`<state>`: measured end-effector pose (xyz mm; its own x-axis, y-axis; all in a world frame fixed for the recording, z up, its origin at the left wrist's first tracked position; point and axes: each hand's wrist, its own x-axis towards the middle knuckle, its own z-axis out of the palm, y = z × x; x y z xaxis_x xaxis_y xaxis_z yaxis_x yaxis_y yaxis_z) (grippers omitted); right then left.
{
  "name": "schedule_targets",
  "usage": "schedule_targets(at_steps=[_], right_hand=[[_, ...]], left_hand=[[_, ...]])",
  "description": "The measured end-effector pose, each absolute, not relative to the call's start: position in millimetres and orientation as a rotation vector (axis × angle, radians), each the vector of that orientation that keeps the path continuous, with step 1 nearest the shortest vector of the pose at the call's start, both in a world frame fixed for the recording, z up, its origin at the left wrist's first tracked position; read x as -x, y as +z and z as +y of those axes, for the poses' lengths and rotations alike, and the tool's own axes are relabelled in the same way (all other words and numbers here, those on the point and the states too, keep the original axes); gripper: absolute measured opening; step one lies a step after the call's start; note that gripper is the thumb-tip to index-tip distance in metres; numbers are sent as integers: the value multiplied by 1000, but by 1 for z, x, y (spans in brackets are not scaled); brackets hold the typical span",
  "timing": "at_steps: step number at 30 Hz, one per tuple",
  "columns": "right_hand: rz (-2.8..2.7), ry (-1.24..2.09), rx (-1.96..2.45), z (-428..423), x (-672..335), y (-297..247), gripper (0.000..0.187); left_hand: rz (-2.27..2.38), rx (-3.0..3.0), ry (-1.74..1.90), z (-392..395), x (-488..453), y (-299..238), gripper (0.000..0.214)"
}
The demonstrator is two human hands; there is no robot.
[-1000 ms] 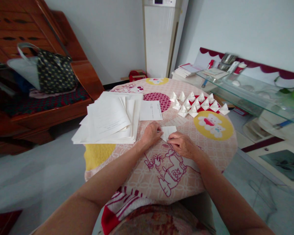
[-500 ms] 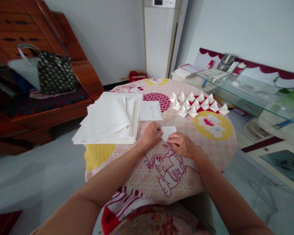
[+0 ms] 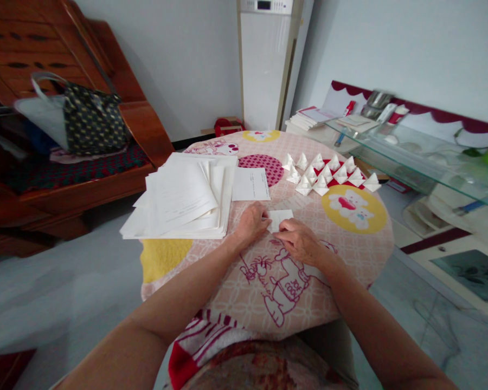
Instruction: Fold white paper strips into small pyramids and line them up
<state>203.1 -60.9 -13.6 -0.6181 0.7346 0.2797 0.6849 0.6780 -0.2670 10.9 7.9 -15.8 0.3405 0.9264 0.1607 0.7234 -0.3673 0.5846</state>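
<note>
A small square of folded white paper (image 3: 281, 215) lies on the cloth-covered table between my hands. My left hand (image 3: 252, 221) pinches its left edge, fingers curled together. My right hand (image 3: 300, 239) covers the lower right part, its fingertips pressed on the paper near the bottom edge. Part of the paper is hidden under my fingers. Just beyond my left hand lies a printed white sheet (image 3: 251, 184), flat beside the big paper stack (image 3: 179, 203). Several folded paper boats (image 3: 320, 185) stand in rows farther back on the right.
The round table wears a pink patterned tablecloth (image 3: 244, 292). To the right is a glass shelf (image 3: 427, 162) with objects on it. A wooden bench (image 3: 142, 124) holding a dotted bag (image 3: 91, 122) stands left. An air conditioner (image 3: 264, 65) stands behind.
My right hand has shifted slightly left and down along the small paper, and its lower corner now looks folded in. My left hand stays in place.
</note>
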Motion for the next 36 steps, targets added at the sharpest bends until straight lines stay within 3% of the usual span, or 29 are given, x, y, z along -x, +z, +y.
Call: schedule_targets(at_steps=[12, 30, 36], right_hand=[[-2554, 101, 1076, -60, -201, -17, 27], [-2550, 221, 1085, -56, -200, -14, 24], [-2526, 180, 1099, -55, -201, -19, 26]], left_hand=[[1470, -2206, 663, 9, -11, -16, 5], [1451, -2229, 686, 9, -10, -17, 2], [1291, -2224, 728, 11, 4, -15, 30]])
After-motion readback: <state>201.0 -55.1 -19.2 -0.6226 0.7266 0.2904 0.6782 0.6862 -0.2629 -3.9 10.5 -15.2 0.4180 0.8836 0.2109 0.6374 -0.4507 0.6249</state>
